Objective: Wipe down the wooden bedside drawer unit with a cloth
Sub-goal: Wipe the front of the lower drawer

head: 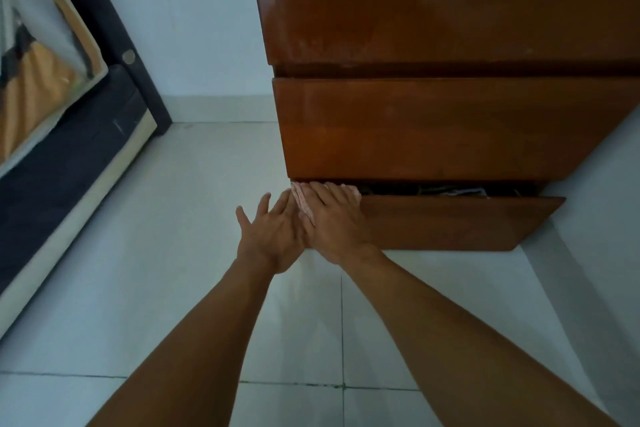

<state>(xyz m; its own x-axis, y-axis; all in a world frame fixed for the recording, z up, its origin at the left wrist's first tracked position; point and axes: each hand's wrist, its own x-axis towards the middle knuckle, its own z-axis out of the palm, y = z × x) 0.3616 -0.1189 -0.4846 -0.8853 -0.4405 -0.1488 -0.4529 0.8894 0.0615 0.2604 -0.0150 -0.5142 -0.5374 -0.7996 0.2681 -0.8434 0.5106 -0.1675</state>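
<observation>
The cloth (pixel 304 202), a pale pinkish rag, is lying bunched over the top left corner of the bottom drawer (pixel 450 222), which is standing pulled out a little from the wooden drawer unit (pixel 433 128). Only a small part of the cloth is showing, poking out at the 10 o'clock side of the right hand (pixel 334 222).

The right hand is pressing flat on it, fingers stretched forward and close together, pinning the cloth against the drawer front and its upper edge; the fingertips are reaching into the dark gap above the drawer. The left hand (pixel 268 236) is sitting just beside it at 9 o'clock, touching the right hand's edge, with its fingers spread wide and holding nothing; whether its palm is resting on the drawer corner cannot be told.

The drawer front is running long from this corner toward 3 o'clock, so almost all of its bare surface is lying to the right of the cloth. The right hand is the one on the cloth, so a sweep along that axis would likely fall to it.

Farther out, the closed drawer above is looking streaky, the unit's top (pixel 433 0) is showing pale smears, and a bed (pixel 52 114) is standing at 9 o'clock across the tiled floor (pixel 173 253).
</observation>
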